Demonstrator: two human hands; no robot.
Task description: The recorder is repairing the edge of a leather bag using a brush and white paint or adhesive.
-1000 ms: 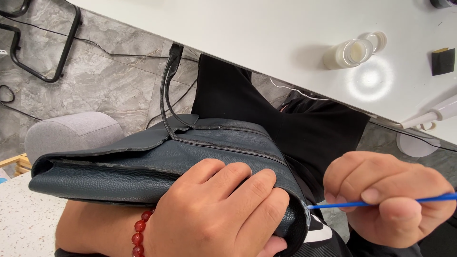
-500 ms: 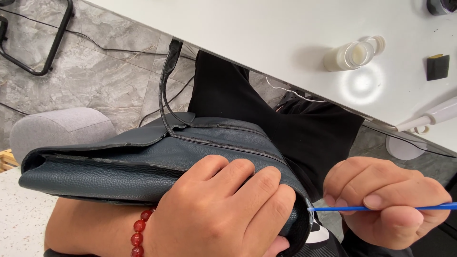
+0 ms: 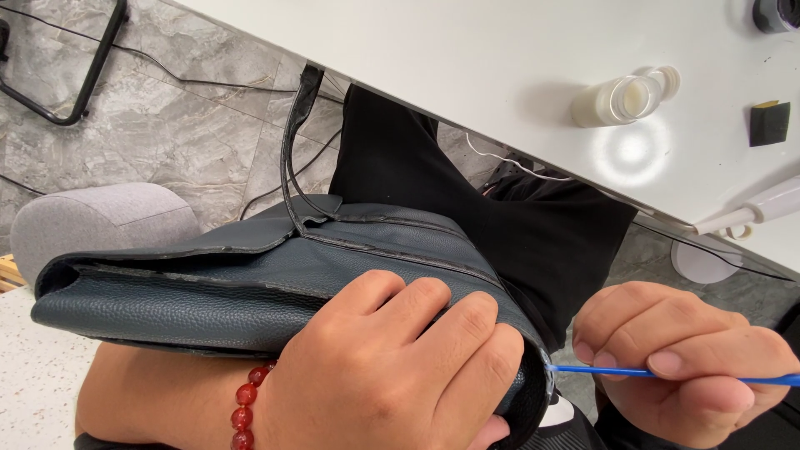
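A dark blue-grey leather bag (image 3: 250,283) lies across my lap, its thin strap (image 3: 293,142) rising toward the table edge. My left hand (image 3: 392,375), with a red bead bracelet (image 3: 243,408) at the wrist, presses flat on the bag's near corner and grips it. My right hand (image 3: 683,358) pinches a thin blue stick (image 3: 667,374) between thumb and fingers. The stick's tip touches the bag's edge at the corner, where a pale smear shows.
A white table (image 3: 467,58) runs above, bearing a small open jar of whitish paste (image 3: 617,100) with its lid beside it, a black sponge block (image 3: 768,122) and a white tool handle (image 3: 750,212). A grey seat cushion (image 3: 92,221) is at left; cables cross the grey stone floor.
The view has shifted slightly; the bag sits a little lower and further left. Both hands keep their hold, the stick tip staying at the bag's corner edge.
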